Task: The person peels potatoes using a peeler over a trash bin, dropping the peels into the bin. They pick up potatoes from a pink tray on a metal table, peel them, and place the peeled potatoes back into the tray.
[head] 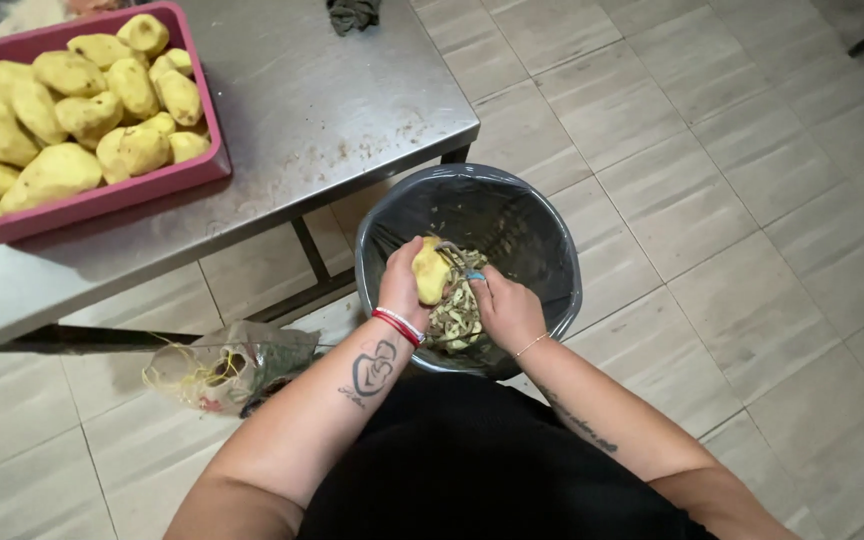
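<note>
Left hand (404, 282) grips a half-peeled potato (431, 271) over the black-lined bin (552, 290); right hand (505, 308) is closed on a peeler (474, 276) w/ blue handle, just beside the potato. Peels (457, 315) piled in bin. Pink tray (112, 195) of peeled potatoes (62, 110) on steel table (332, 100), well apart.

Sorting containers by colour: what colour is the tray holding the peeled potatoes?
Pink-red tray, seen in the head view.

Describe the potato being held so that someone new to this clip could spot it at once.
Start at the round black-lined bin on the tiled floor, beside the steel table. Above its peelings, the left hand grips one yellow potato. Unlike the peeled potatoes heaped in the pink tray, it is alone over the bin.
</note>
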